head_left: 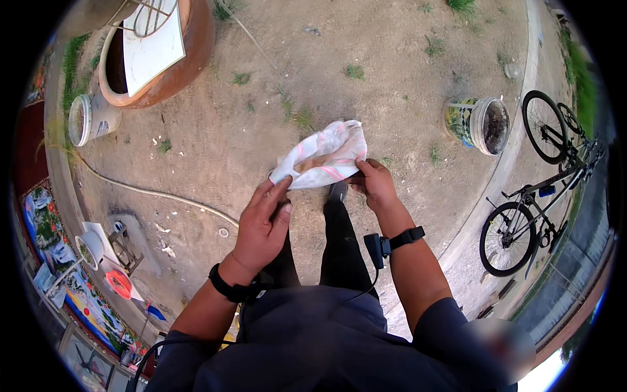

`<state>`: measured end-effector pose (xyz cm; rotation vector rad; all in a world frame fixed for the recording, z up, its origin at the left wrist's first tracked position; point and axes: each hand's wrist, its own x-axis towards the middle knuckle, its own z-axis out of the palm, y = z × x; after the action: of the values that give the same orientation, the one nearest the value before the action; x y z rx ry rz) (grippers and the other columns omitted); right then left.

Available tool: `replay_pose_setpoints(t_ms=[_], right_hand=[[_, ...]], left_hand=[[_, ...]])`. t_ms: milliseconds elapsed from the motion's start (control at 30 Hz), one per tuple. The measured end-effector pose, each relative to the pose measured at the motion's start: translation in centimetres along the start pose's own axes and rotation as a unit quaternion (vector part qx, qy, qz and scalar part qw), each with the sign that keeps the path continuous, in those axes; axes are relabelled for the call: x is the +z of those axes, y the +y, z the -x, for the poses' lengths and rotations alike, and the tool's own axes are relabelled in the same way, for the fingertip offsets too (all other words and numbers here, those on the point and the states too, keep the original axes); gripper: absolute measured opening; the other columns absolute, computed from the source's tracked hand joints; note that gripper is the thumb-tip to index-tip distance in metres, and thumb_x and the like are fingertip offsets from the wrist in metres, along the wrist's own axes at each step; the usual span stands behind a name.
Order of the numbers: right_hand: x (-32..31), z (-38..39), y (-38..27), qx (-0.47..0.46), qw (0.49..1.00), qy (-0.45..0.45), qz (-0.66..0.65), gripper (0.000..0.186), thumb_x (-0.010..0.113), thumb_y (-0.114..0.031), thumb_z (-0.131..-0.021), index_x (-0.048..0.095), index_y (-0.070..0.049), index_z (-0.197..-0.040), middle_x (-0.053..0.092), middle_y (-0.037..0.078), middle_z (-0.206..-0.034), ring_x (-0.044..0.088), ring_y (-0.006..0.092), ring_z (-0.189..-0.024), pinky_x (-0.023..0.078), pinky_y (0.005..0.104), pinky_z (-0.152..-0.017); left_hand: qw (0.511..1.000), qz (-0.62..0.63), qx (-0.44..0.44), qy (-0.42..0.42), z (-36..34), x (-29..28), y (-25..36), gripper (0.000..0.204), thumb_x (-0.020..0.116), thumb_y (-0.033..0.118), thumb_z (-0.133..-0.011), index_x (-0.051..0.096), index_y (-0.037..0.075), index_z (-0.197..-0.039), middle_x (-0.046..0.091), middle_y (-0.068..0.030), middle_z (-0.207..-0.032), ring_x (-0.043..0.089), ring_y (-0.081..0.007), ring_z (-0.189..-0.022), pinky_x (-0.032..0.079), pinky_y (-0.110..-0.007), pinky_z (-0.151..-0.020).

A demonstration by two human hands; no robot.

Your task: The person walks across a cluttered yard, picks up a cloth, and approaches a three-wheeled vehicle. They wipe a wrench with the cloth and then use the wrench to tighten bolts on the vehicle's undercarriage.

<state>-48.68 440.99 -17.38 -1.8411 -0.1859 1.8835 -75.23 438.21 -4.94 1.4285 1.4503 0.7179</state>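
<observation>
Right of a large round terracotta pot (198,55), nearer the person, the left hand (260,225) pinches the left end of a limp white pink-striped bag (330,174); the right hand (377,188) grips its right edge. Farther right of the pot sits a patterned plastic bucket (461,121).

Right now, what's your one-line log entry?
left hand: touching left edge; right hand: pinching right edge; item: pink-striped white material; below: dirt

Left hand (260,219): touching left end of pink-striped white sheeting (330,174)
Right hand (377,186): pinching opposite end
Clay pot (198,46): partly under white board (155,55)
</observation>
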Motion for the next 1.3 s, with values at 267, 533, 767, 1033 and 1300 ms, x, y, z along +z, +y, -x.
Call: replay_pose_setpoints(t_ms=[267, 533, 767, 1033, 1300], right_hand=[[0.4, 11.5, -9.3, -0.168, 0.983, -0.033, 0.064, 0.026, 0.058, -0.030, -0.097, 0.060, -0.004, -0.097, 0.065, 0.005, -0.071, 0.067, 0.0151, -0.064, 0.050, 0.0255, -0.056], [1.6, 20.2, -16.8, -0.358, 0.932, -0.063, -0.006, 0.032, 0.060, -0.032, -0.096, 0.056, -0.002, -0.108, 0.067, 0.009, -0.095, 0.066, 0.0171, -0.086, 0.052, 0.0288, -0.072], [9.0, 24.3, -19.8, -0.610, 0.784, 0.015, 0.117, 0.043, 0.075, -0.025, -0.086, 0.056, 0.001, -0.114, 0.067, 0.010, -0.100, 0.064, 0.0182, -0.095, 0.052, 0.0321, -0.078], [5.0, 26.5, -22.3, -0.633, 0.763, 0.033, 0.127, 0.023, 0.067, -0.020, -0.090, 0.067, -0.002, -0.105, 0.068, 0.008, -0.082, 0.061, 0.0130, -0.071, 0.050, 0.0283, -0.067], [1.3, 30.4, -24.8, -0.641, 0.749, -0.047, 0.161, 0.025, 0.068, -0.019, -0.090, 0.064, 0.001, -0.105, 0.065, 0.003, -0.084, 0.054, 0.0084, -0.079, 0.047, 0.0264, -0.071]], left_hand=[[0.931, -0.287, 0.211, 0.077, -4.4, -7.3, 9.6, 0.018, 0.066, 0.003, -0.083, 0.067, 0.006, -0.100, 0.061, -0.0157, -0.101, 0.062, -0.0308, -0.090, 0.051, -0.037, -0.076], [0.901, -0.267, 0.337, 0.053, -7.1, -10.1, 25.4, 0.013, 0.066, 0.009, -0.087, 0.063, 0.002, -0.096, 0.059, -0.0140, -0.105, 0.059, -0.0306, -0.097, 0.048, -0.036, -0.082], [0.803, -0.302, 0.510, 0.065, -8.3, -8.8, 33.1, 0.016, 0.063, 0.016, -0.090, 0.060, 0.000, -0.092, 0.056, -0.0136, -0.103, 0.057, -0.0320, -0.092, 0.048, -0.038, -0.077], [0.888, -0.286, 0.360, 0.005, -7.4, -10.3, 36.3, 0.027, 0.061, 0.025, -0.096, 0.058, -0.001, -0.091, 0.054, -0.0110, -0.077, 0.053, -0.0214, -0.072, 0.046, -0.032, -0.069], [0.926, -0.206, 0.309, -0.068, -7.4, -12.6, 34.9, 0.020, 0.060, 0.018, -0.096, 0.058, -0.002, -0.098, 0.061, -0.0059, -0.084, 0.052, -0.0128, -0.078, 0.046, -0.030, -0.073]])
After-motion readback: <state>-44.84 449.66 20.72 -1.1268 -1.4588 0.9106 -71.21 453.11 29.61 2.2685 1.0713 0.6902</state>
